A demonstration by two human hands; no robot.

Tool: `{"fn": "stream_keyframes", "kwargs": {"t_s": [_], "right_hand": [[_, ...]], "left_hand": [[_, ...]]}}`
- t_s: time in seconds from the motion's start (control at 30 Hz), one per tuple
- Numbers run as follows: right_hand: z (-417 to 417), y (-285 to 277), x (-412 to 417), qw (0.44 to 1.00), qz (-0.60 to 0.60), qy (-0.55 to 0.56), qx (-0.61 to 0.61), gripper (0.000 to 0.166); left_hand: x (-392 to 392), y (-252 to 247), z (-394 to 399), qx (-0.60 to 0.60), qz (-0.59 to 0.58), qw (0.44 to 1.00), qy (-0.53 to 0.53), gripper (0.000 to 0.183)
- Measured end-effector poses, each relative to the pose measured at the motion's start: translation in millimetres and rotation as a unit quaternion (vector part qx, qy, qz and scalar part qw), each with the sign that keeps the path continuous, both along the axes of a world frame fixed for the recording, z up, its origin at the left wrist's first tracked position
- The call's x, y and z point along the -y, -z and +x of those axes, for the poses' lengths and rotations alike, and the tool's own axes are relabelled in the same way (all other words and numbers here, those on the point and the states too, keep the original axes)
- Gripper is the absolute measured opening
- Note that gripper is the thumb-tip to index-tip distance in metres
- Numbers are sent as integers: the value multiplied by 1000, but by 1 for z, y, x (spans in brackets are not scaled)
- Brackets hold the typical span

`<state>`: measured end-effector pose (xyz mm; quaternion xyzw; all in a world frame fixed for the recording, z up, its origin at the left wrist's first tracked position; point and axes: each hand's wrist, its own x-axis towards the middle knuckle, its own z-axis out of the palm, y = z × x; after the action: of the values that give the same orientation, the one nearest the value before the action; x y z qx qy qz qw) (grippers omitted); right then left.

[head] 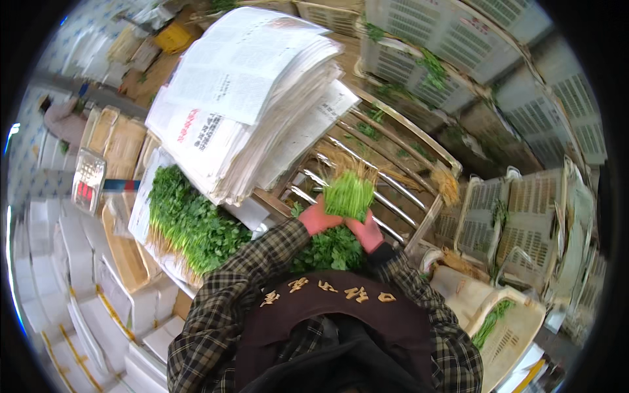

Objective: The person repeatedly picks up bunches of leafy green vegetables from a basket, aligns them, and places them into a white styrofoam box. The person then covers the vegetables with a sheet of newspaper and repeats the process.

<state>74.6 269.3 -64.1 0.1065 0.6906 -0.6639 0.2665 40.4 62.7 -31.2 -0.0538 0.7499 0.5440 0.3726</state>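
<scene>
Both hands grip one bunch of cilantro (348, 195), its pale roots pointing away from me and its leaves towards my apron. My left hand (319, 216), in a pink glove, closes on the bunch's left side. On its right side my right hand (365, 231), also gloved in pink, holds the stems. Beneath the roots runs a rack of metal bars (393, 196). To the left, a thick pile of cilantro (191, 221) lies on white paper, roots towards the lower left. Just beyond it rises a tall stack of newspapers (236, 98).
A digital scale (88, 182) with a red display stands at the left. White foam boxes (83, 304) crowd the lower left. Plastic crates (442, 39) are stacked at the upper right, and a cream basket (511, 339) holds greens. Another person (64, 120) bends at the far left.
</scene>
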Motion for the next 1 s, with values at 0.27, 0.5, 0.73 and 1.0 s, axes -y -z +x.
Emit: {"fn": "stream_keyframes", "kwargs": {"t_s": [0.27, 0.5, 0.73, 1.0], "right_hand": [[-12, -117, 39, 958, -79, 33, -275, 71], [5, -207, 284, 870, -146, -170, -439, 66], [-41, -268, 527, 487, 25, -322, -812, 55], [-92, -138, 690, 458, 191, -516, -699, 51]], "left_hand": [[14, -100, 42, -465, 16, 852, -239, 97], [173, -73, 120, -470, 216, 707, -482, 57], [367, -37, 38, -483, 16, 617, -622, 38], [433, 23, 21, -170, 397, 504, -748, 37]]}}
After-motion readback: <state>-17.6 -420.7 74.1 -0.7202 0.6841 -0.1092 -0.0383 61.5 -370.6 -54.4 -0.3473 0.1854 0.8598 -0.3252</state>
